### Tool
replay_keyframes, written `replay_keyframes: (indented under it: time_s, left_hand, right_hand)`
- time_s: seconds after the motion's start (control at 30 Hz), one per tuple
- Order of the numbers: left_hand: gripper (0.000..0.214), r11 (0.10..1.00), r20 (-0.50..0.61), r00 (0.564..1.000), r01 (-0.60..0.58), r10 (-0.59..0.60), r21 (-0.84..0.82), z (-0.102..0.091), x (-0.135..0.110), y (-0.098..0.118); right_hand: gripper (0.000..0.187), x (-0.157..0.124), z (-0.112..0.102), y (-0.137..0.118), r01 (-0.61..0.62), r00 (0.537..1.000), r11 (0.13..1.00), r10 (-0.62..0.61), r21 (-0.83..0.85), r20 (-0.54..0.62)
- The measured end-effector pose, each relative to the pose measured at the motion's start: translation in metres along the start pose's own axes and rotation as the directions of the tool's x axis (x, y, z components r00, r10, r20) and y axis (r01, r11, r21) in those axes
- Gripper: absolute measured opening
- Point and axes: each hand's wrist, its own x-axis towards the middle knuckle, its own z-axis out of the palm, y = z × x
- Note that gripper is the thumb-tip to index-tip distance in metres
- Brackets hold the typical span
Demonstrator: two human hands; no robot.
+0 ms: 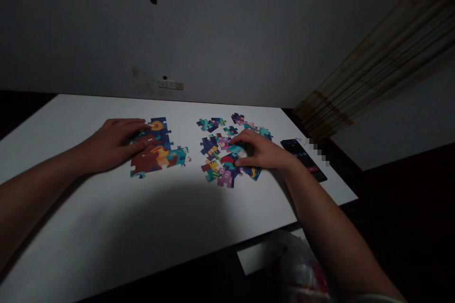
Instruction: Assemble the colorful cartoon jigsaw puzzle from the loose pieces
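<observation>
A partly joined jigsaw [161, 154] in brown, orange and blue lies left of centre on the white table [106, 227]. My left hand [113, 144] rests flat on its left side, fingers stretched out across the pieces. To the right lies a pile of several loose colourful puzzle pieces [220, 156]. My right hand [259, 151] sits on that pile with fingers curled down, thumb and fingertips closing round a light blue piece [237, 150].
A dark phone [303, 158] with a lit screen lies near the table's right edge. A plastic bag [302, 270] sits below the front edge. A grey wall with a socket [171, 84] stands behind; a curtain [373, 75] hangs at right.
</observation>
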Motion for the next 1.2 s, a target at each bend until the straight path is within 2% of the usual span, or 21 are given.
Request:
replay_keyframes:
  time_s: [0.17,0.33,0.5,0.63,0.77,0.87,0.93,1.03,1.2]
  left_hand:
    - [0.094,1.000,0.003,1.000,-0.009,0.009,0.010,0.000,0.001,0.001]
    - [0.102,1.000,0.008,1.000,0.011,-0.011,0.010,0.000,0.000,0.003]
    - [0.104,1.000,0.012,1.000,0.015,-0.015,0.024,-0.004,-0.001,0.007]
    - [0.103,0.999,0.018,0.999,0.029,-0.029,0.027,-0.003,0.000,0.006]
    - [0.098,0.999,0.012,1.000,0.023,-0.023,0.031,-0.001,0.000,0.004]
    - [0.099,1.000,0.016,1.000,0.006,-0.006,0.017,-0.001,0.000,0.004]
    - [0.101,1.000,0.013,1.000,-0.002,0.002,-0.002,-0.002,0.000,0.005]
    - [0.098,1.000,0.011,1.000,-0.008,0.008,-0.015,-0.004,-0.001,0.007]
    - [0.091,1.000,0.010,1.000,0.005,-0.005,-0.016,-0.005,-0.001,0.011]
  right_hand:
    - [0.078,0.001,0.002,-0.012,0.070,0.991,0.998,-0.070,0.005,0.113]
    - [0.058,0.001,0.001,-0.017,0.061,0.988,0.998,-0.062,0.008,0.139]
    - [0.047,0.001,-0.003,-0.016,0.035,0.991,0.999,-0.039,0.031,0.127]
    - [0.033,0.000,-0.007,-0.010,0.002,0.997,0.995,-0.009,0.105,0.073]
    - [0.043,-0.001,-0.008,0.001,-0.172,0.985,0.957,0.169,0.236,0.031]
    - [0.048,0.000,-0.007,0.010,-0.226,0.965,0.927,0.254,0.300,-0.058]
    - [0.048,0.000,-0.007,0.016,-0.244,0.946,0.935,0.288,0.259,-0.151]
    - [0.047,-0.001,-0.009,0.024,-0.303,0.913,0.948,0.319,0.100,-0.254]
    - [0.040,-0.004,-0.010,0.035,-0.362,0.890,0.928,0.315,-0.090,-0.331]
